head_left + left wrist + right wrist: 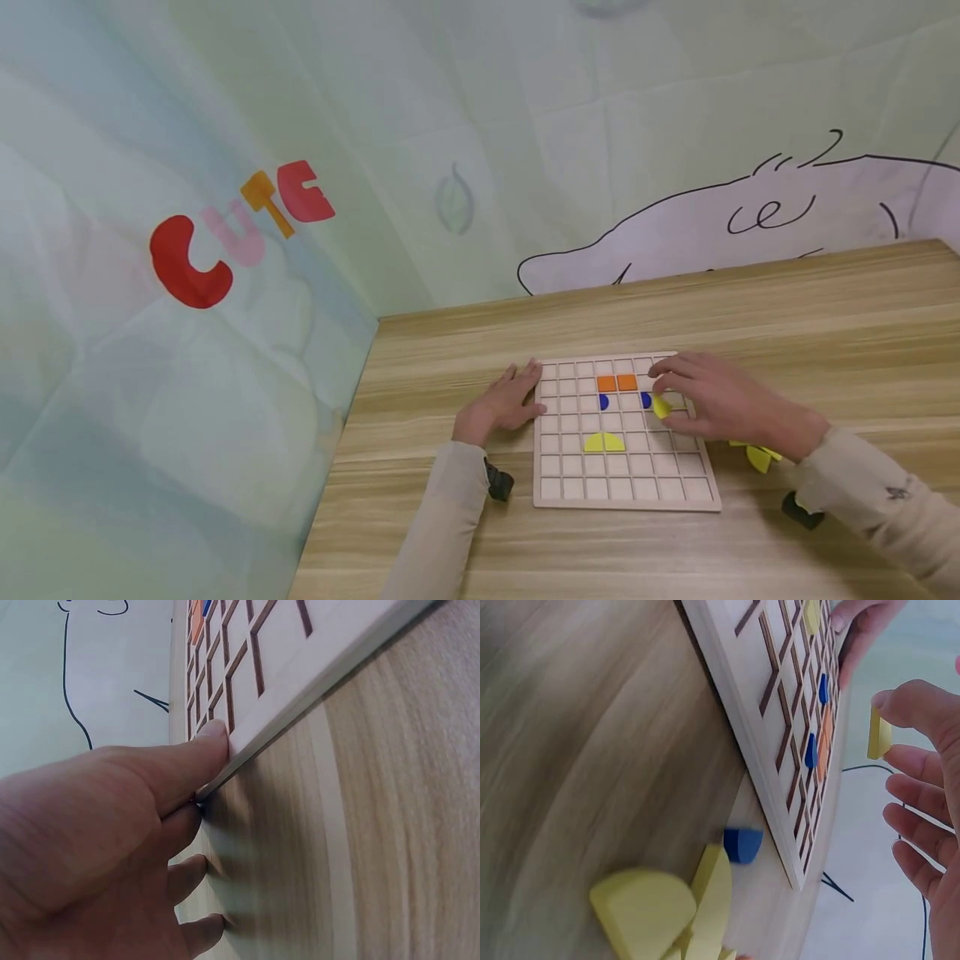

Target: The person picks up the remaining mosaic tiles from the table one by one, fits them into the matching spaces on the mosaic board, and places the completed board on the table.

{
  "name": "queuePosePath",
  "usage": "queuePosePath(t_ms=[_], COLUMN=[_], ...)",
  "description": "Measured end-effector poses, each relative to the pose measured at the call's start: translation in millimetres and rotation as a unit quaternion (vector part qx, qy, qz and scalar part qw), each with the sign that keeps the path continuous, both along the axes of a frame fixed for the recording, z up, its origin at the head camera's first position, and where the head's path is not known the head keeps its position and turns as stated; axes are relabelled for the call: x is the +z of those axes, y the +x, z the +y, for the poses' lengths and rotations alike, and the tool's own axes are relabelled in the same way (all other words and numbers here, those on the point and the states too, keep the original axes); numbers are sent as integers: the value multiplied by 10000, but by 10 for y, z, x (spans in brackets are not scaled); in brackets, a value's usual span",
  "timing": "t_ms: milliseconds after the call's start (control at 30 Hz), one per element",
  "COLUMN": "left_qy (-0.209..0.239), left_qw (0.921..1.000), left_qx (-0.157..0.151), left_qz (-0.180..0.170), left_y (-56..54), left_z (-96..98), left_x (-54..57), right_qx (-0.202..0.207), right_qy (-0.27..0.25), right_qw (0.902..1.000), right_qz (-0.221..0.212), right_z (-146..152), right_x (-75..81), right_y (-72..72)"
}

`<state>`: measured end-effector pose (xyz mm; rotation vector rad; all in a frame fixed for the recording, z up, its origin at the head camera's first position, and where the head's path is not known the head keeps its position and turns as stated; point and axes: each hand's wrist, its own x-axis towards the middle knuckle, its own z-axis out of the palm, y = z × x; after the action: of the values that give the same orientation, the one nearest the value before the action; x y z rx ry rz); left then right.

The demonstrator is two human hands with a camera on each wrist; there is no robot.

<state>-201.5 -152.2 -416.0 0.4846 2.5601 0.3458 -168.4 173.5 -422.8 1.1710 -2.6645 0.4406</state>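
A light wooden grid board (pixel 627 504) lies on the table. My left hand (pixel 502 400) rests at its left edge with the fingers extended; in the left wrist view the thumb (pixel 214 735) touches the rim. Over the board's right side, my right hand (pixel 720 396) pinches a yellow piece (pixel 880 735) between thumb and index finger, raised above the grid in the right wrist view. On the board sit two orange squares, one of them here (pixel 606 383), two blue half-rounds, including the left one (pixel 603 402), and two yellow quarter-rounds, such as the right one (pixel 614 442).
Loose yellow pieces (pixel 645 907) lie heaped on the table right of the board, partly under my right wrist. A loose blue piece (pixel 742 844) lies between them and the board. Printed cloth walls (pixel 465 125) stand behind and left of the wooden table (pixel 420 358).
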Motion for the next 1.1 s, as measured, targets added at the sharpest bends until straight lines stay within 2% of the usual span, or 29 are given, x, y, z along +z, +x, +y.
queuePosePath(t_ms=[133,400,833,967,1100], left_qy=[-7,-21,-87,-135,-112], left_qw=[10000,10000,10000,9999,9999], left_qx=[-5,17,-12,-31,-26], left_qz=[-6,-6,20,20,29], left_y=[2,-6,-1,-2,-1], left_z=[3,8,9,9,7], left_x=[3,-15,-7,-1,0], right_qx=[138,433,563,626,735], right_qy=[-36,-163,67,30,8], right_qw=[9999,9988,9949,9943,9948], right_qz=[65,-181,-839,-861,-703], right_z=[-71,-245,-460,-516,-567], right_x=[-33,-81,-103,-123,-150], right_y=[-1,35,89,118,141])
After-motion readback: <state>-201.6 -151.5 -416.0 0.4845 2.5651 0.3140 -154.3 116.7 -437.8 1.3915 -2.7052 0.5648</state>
